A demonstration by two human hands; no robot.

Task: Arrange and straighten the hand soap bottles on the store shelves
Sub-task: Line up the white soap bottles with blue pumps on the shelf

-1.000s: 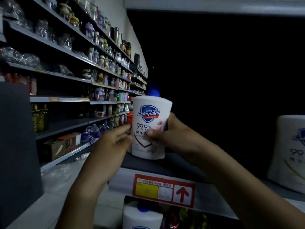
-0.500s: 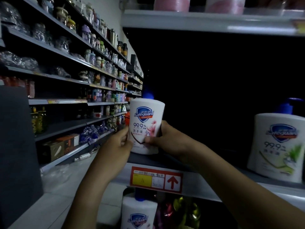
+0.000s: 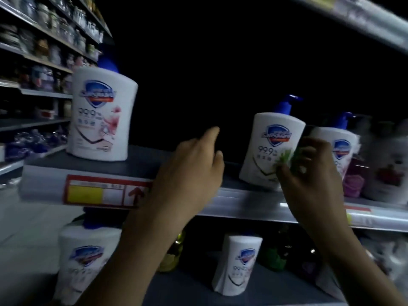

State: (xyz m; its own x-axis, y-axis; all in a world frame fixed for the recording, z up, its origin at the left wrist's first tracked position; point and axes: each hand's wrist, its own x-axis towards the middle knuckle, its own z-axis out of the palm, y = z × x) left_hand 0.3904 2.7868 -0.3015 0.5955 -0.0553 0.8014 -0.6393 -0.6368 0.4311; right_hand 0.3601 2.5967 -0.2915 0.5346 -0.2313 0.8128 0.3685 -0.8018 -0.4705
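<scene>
A right hand [image 3: 309, 173] closes its fingers around a green-label soap bottle [image 3: 270, 149]; the left hand [image 3: 194, 164] reaches, fingers loosely spread. Next, likely squaring it forward.

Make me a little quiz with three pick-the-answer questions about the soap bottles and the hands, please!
1. Where does the soap bottle with pink flowers stand?
A. at the left end of the shelf
B. on the floor
C. in the right hand

2. What colour is the pump on the green-leaf bottle?
A. red
B. blue
C. yellow

3. What is the left hand doing?
A. squeezing a bottle
B. holding a price tag
C. open in the air, holding nothing

Answers:
1 A, it stands above the red and yellow price tag at the shelf's left end.
2 B, the pump on top is blue.
3 C, its fingers are spread between the two bottles, while the right hand touches the green-leaf bottle.
</scene>
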